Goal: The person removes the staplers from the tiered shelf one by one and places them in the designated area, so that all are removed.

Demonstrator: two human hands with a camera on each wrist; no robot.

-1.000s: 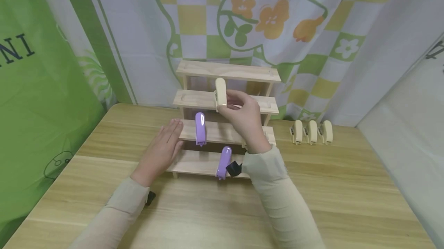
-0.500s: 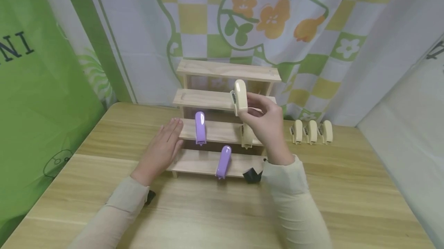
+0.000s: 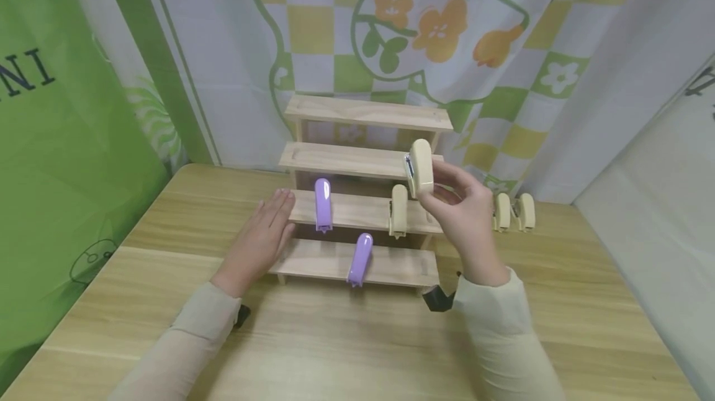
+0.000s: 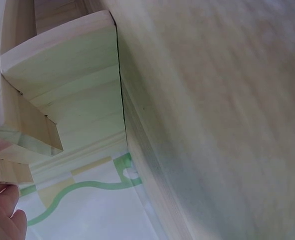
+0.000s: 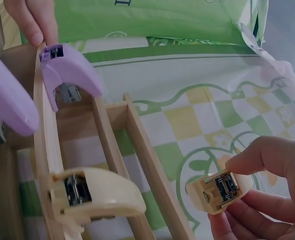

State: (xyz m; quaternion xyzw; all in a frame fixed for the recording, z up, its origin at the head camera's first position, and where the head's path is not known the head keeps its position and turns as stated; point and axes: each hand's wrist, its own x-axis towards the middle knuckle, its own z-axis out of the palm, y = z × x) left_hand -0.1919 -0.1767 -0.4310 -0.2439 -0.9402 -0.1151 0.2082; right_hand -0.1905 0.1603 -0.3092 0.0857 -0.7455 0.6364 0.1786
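My right hand (image 3: pixel 460 218) pinches a cream stapler (image 3: pixel 422 168) by its lower end, holding it upright in front of the right end of a stepped wooden shelf (image 3: pixel 335 162). In the right wrist view, the metal inside of this stapler (image 5: pixel 220 190) shows between thumb and fingers. My left hand (image 3: pixel 258 243) lies with straight fingers against the shelf's left end. A purple stapler (image 3: pixel 323 205) and another cream stapler (image 3: pixel 398 211) rest on the second step from the bottom. On the lowest step sits a second purple stapler (image 3: pixel 360 259), slightly slanted.
Cream staplers (image 3: pixel 526 211) stand in a row on the wooden table (image 3: pixel 346 345) right of the shelf, partly hidden by my right hand. A patterned curtain (image 3: pixel 313 28) hangs behind the shelf, and green cloth (image 3: pixel 72 159) hangs at the left.
My right hand has moved right and slightly down with the cream stapler, away from the shelf's middle. The cream stapler on the step has come into view. The left hand stays put.
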